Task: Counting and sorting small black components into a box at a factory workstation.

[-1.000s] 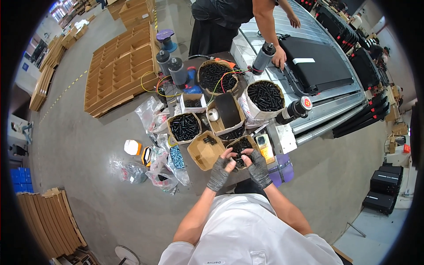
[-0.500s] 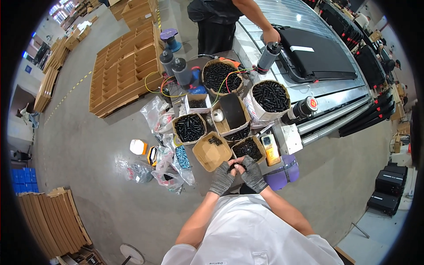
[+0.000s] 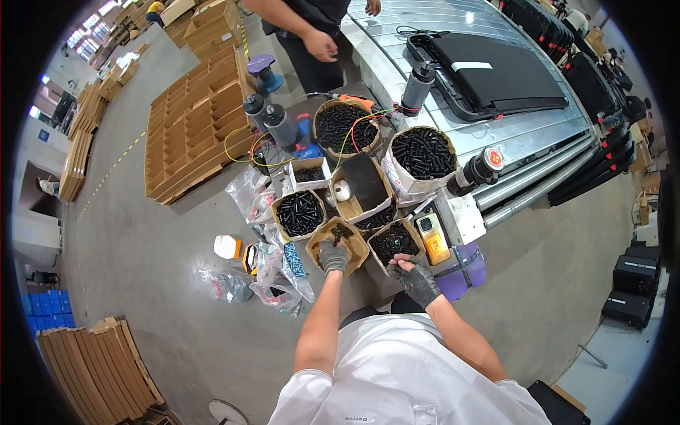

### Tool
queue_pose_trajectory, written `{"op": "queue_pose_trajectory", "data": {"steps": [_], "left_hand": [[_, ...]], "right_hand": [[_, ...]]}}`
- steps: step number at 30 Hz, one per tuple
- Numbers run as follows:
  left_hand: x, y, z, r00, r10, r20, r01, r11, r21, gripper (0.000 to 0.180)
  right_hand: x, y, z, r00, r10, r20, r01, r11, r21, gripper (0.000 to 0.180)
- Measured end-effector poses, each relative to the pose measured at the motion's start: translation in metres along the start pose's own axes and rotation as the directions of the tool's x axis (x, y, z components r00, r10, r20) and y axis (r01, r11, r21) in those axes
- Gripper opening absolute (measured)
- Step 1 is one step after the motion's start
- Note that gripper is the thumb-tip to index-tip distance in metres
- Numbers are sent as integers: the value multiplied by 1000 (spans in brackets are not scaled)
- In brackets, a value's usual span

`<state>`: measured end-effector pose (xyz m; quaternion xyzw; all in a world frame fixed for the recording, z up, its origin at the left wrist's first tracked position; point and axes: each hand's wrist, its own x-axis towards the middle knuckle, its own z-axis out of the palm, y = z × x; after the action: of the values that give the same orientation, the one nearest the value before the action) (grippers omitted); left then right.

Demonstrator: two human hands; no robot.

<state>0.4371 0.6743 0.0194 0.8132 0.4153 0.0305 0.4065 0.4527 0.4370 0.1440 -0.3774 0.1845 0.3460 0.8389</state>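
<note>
The small cardboard box holding a few black screws sits directly under the left hand, whose gloved fingers curl down into its open top; whether they have closed on a screw cannot be told from this height. Just to the right of it, touching or nearly so, stands a second cardboard box heaped with black screws. The right hand rests at its near rim, palm turned up and loosely cupped, apparently with a few screws in it. So each hand is nearest its own box, the left slightly farther forward. Beyond the hands lie more screw boxes, and a yellow handheld device lies just right of the right hand. Clear plastic bags lie on the floor to the left.
</note>
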Motion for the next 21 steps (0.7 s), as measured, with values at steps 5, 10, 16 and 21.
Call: {"op": "queue_pose_trajectory", "data": {"steps": [5, 10, 16, 21], "left_hand": [[4, 3, 12, 984, 151, -99, -156, 986, -52, 35], [1, -4, 17, 967, 178, -182, -208, 965, -158, 41], [-10, -17, -21, 925, 314, -215, -346, 928, -136, 41], [32, -4, -112, 937, 262, -230, -304, 937, -174, 27]], "right_hand": [[-13, -2, -14, 997, 13, -81, -15, 1000, -24, 20], [-12, 0, -13, 998, 1, -58, 0, 1000, 18, 18], [-12, -7, 2, 999, 24, -25, -23, 997, 68, 20], [-24, -13, -8, 992, -21, -126, 28, 998, 55, 18]]}}
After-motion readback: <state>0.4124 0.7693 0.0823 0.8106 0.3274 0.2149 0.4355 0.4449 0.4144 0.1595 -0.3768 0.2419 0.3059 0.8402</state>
